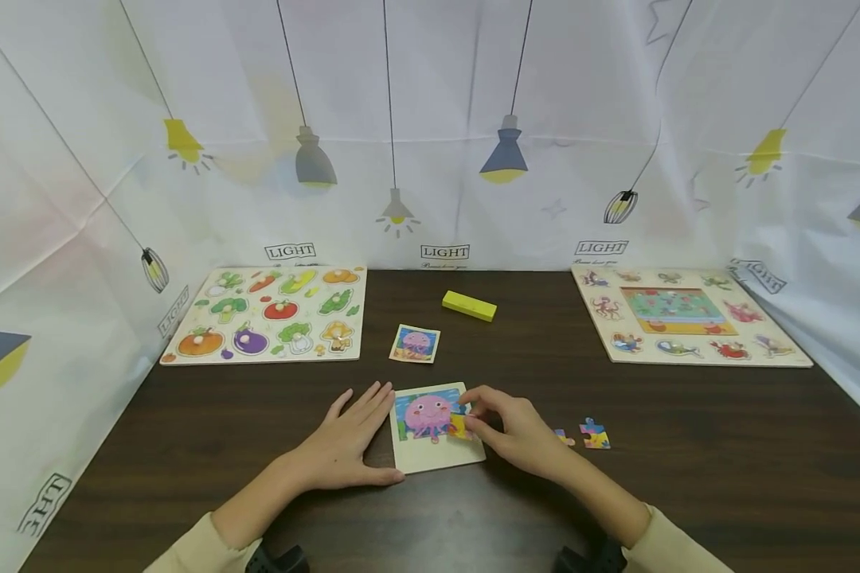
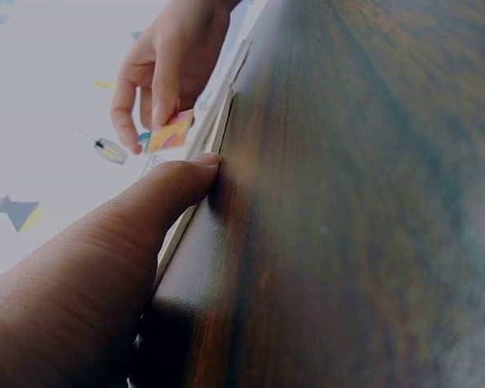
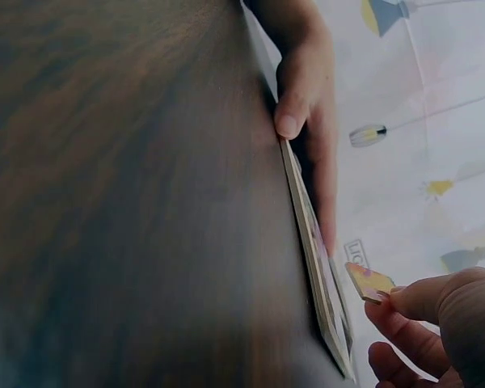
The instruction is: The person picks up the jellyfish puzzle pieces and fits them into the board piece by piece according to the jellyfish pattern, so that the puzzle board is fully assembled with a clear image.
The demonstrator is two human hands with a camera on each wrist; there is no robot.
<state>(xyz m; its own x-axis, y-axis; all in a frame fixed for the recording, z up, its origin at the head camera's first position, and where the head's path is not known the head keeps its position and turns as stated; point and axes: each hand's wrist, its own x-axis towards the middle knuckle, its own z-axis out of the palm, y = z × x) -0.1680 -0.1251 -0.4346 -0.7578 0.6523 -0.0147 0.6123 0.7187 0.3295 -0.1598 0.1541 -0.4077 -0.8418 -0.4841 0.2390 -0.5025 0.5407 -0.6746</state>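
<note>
A small wooden jigsaw board (image 1: 437,455) with a pink octopus picture lies in front of me, its lower part bare wood. Flat beside it, my left hand (image 1: 347,446) spreads its fingers, with fingertips and thumb touching the board's left edge. My right hand (image 1: 516,430) pinches a yellow puzzle piece (image 3: 370,283) between thumb and fingers, tilted just above the board's right side. Two loose puzzle pieces lie to the right: one blue, pink and yellow piece (image 1: 596,434) in full sight, and another piece (image 1: 563,437) partly hidden behind the right hand.
An octopus picture card (image 1: 414,344) lies beyond the board, with a yellow block (image 1: 469,305) farther back. A vegetable puzzle board (image 1: 272,314) is at the back left, a sea-animal puzzle board (image 1: 688,318) at the back right. Behind the dark table (image 1: 688,461) hangs a white lamp-printed cloth (image 1: 430,95).
</note>
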